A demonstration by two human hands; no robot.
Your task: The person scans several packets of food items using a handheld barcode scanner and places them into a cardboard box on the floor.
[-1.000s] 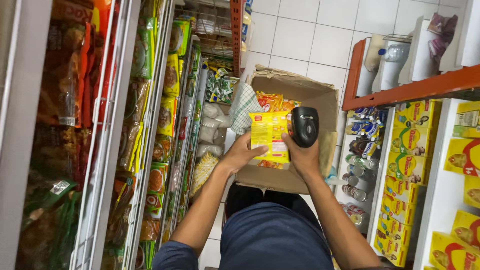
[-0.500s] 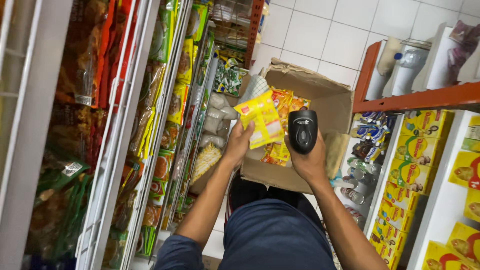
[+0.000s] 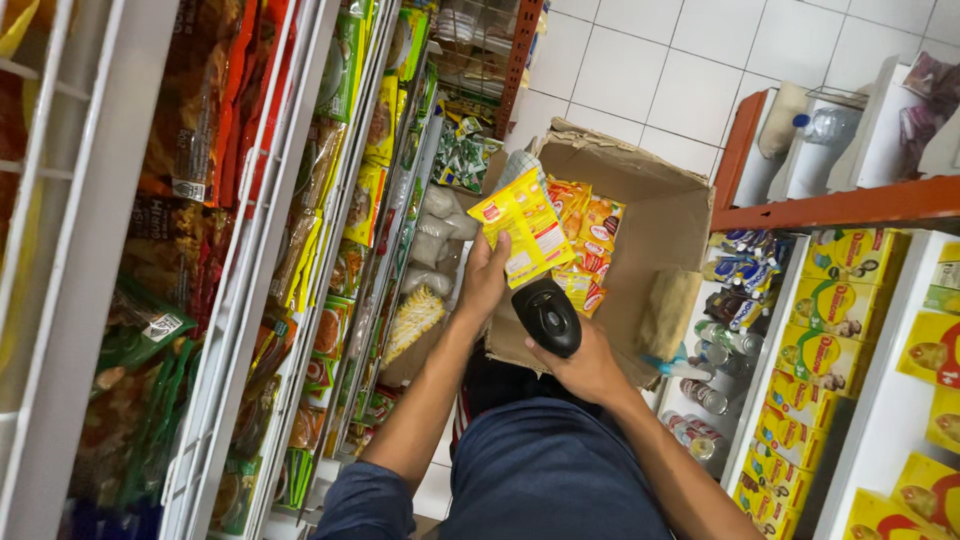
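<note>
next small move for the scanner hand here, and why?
Probably tip the scanner up a little so its head faces the packet. The left hand holds the yellow packet, tilted, over the open box; the right hand holds the black scanner just below it, close to its lower edge. Whether the code side faces the scanner I cannot tell.

Yellow packet higher, scanner beneath.

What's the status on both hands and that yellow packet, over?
Left hand holds yellow packet up. Right hand grips black scanner just below it. Nothing between them.
</note>
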